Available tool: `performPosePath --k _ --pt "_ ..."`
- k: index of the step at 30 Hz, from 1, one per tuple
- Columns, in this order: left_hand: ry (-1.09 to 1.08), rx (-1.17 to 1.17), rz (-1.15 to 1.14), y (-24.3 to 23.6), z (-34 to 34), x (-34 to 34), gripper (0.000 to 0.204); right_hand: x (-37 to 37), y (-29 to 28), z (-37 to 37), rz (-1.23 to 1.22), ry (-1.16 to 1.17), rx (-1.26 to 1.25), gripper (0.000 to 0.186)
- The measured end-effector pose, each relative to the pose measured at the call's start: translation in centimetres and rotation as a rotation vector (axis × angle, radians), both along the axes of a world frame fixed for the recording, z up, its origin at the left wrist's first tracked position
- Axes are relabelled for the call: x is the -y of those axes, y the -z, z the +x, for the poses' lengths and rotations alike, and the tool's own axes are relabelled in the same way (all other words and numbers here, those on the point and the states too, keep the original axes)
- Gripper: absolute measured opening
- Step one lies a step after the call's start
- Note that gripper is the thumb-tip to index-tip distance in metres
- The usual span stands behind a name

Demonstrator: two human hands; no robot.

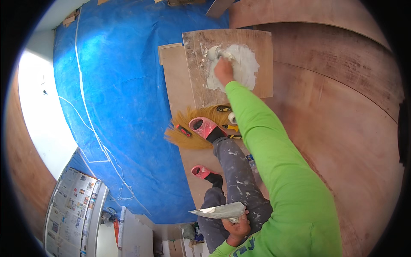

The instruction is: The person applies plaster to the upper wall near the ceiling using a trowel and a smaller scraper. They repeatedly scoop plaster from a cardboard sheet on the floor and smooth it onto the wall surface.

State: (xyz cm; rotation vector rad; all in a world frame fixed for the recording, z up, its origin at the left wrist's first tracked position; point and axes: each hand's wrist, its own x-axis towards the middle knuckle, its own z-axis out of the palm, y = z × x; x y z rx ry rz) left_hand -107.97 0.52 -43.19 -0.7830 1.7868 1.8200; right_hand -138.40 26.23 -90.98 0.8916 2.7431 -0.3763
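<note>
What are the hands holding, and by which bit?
The left hand grips a trowel at its wide end. I can't tell what the right hand holds, if anything.

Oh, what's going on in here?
Someone in a bright green long-sleeved top has their right hand at the white paste on a flat brown wooden board; what it grips is hard to make out. The fingers of the left hand hold a wide, smeared metal blade. Paste covers only part of the board.
</note>
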Motion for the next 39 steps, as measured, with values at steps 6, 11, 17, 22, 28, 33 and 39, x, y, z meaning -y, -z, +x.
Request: performPosePath --k 6,11,17,22,28,33,39 --pt "-0.035 0.077 -0.016 -0.4 0.1 0.0 0.056 -0.8 -2.3 2.7 -0.237 -0.021 0.119 0.028" --pt "-0.090 0.031 0.011 -0.4 -0.5 -0.6 0.049 -5.1 -3.7 2.3 -0.053 0.091 0.013 0.032" --pt "-0.008 0.015 0.000 -0.6 -1.2 -0.7 0.040 1.1 -1.3 6.7 -0.179 -0.142 0.106 0.036" --pt "0.030 0.092 0.029 -0.9 -0.9 -1.3 0.033 -2.9 -7.7 9.3 -0.421 -0.199 0.084 0.040" --pt "-0.022 0.365 0.227 -0.7 -5.6 -1.2 0.027 -1.2 -28.1 10.5 -0.951 0.258 -0.108 0.046" --pt "0.269 0.544 0.574 -3.9 -16.5 5.1 0.022 1.6 -51.0 8.1 -1.257 0.134 -0.226 0.041" --pt "0.524 0.266 0.802 -17.0 -28.4 8.4 0.030 3.4 -72.7 2.6 -0.943 -0.753 -0.480 0.045"
